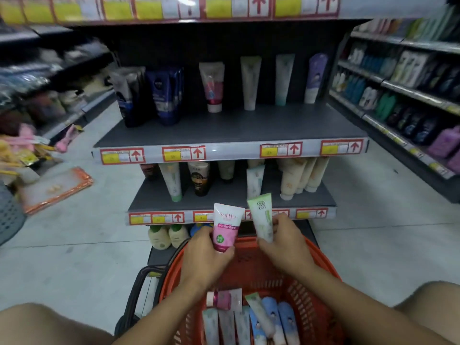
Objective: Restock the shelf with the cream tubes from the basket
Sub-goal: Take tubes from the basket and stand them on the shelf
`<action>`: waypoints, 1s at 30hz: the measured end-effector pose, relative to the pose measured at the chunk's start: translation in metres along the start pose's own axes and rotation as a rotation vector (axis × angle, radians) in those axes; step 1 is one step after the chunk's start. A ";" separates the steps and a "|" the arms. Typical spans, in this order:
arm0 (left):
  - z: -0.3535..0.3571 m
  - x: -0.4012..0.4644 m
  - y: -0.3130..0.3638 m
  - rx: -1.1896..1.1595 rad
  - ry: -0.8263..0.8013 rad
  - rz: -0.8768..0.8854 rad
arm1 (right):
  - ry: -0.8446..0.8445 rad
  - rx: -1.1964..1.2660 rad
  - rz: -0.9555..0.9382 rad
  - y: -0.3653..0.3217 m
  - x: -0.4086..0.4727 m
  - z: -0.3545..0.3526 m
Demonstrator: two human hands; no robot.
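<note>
A: Which step is in hand here?

B: The carry from basket to shelf, I judge; each of the hands has a tube lifted clear of the red basket (pixel 321 260) at the lower centre of the frame; neither tube is on a shelf yet.

A: Which tubes?

B: The left hand (pixel 202 255) grips the pink tube (pixel 227 227), fingers curled round its lower end, flat crimped end up; the right hand (pixel 286 241) pinches the green tube (pixel 261 217) near its lower end, tilted slightly left; both sit just in front of the lower shelf (pixel 159 195) at the middle of the frame.

A: And the rest of the stock?

B: More tubes (pixel 246 322) lie flat in the basket at the bottom centre, pale green, blue and one pink; so the job looks far from finished.

A: What does the next move call for?

B: Matching each tube to its row, I think; a similar pink tube (pixel 211 87) stands on the upper shelf (pixel 231 128), so the left arm would need a long reach up and forward; a pale green-and-white tube (pixel 254 179) stands on the lower shelf just behind the right hand, a short reach; each should go cap down like its neighbours.

A: The arms?

B: Both forearms run from the bottom corners toward the centre, wrists above the basket.
</note>
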State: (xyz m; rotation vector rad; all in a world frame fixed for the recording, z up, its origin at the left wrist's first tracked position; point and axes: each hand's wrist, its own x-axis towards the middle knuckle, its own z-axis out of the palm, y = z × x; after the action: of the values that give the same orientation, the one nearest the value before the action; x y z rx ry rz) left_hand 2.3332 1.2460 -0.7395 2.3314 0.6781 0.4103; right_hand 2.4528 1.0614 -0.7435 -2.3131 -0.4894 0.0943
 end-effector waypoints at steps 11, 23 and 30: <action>-0.071 0.043 0.072 -0.099 0.219 0.181 | 0.270 0.093 -0.184 -0.073 0.040 -0.072; -0.129 0.137 0.138 -0.119 0.335 0.322 | 0.386 0.125 -0.272 -0.140 0.130 -0.125; -0.129 0.191 0.150 -0.121 0.349 0.258 | 0.392 0.100 -0.259 -0.142 0.177 -0.121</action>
State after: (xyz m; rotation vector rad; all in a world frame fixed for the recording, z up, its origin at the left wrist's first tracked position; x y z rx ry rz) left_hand 2.4844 1.3247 -0.5233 2.2578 0.4939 0.9646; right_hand 2.5962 1.1375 -0.5439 -2.0805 -0.5594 -0.4411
